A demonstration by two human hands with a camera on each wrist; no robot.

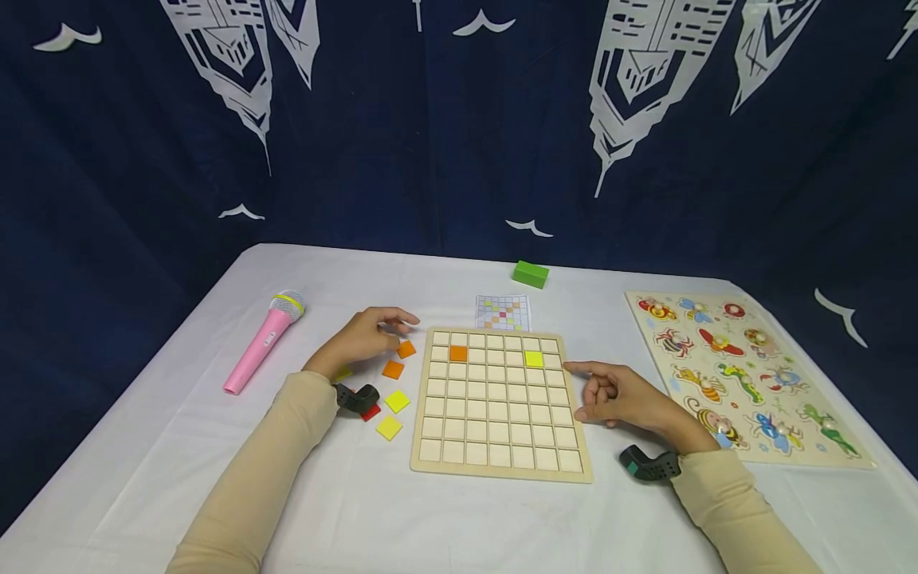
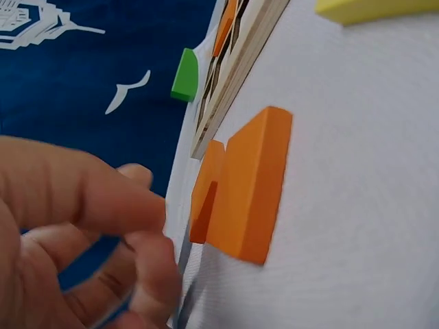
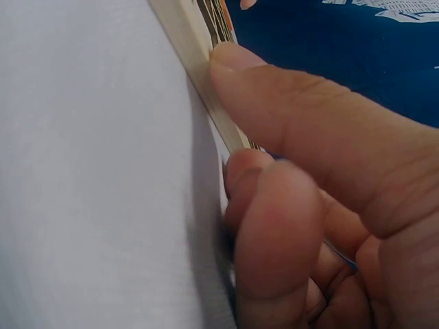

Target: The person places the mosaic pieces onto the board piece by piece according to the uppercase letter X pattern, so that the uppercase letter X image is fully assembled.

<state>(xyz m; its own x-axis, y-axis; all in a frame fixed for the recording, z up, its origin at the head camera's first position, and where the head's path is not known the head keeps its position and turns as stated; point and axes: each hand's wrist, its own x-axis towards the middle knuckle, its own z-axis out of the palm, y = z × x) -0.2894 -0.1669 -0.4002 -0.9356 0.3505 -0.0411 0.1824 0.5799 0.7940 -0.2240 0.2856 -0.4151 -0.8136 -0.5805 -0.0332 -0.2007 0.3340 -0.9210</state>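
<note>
My left hand (image 1: 362,339) hovers at the loose tiles left of the board, its fingers loosely bent. Close by its thumb lie an orange tile (image 1: 406,349) and a second orange tile (image 1: 392,370); the left wrist view shows both just past the fingertips, with nothing pinched. The wooden grid board (image 1: 502,474) carries one orange tile (image 1: 458,353) and one yellow tile (image 1: 534,359) in its second row. Against the board's right edge, my right hand (image 1: 624,395) rests with index finger stretched out and thumb touching the side, the other fingers folded under.
Two yellow tiles (image 1: 397,401) and a red tile (image 1: 370,413), partly hidden by the wrist camera, lie left of the board. Behind it are a printed pattern card (image 1: 503,303) and a green block (image 1: 531,274). A pink microphone (image 1: 261,343) lies left, an insect puzzle (image 1: 731,319) right.
</note>
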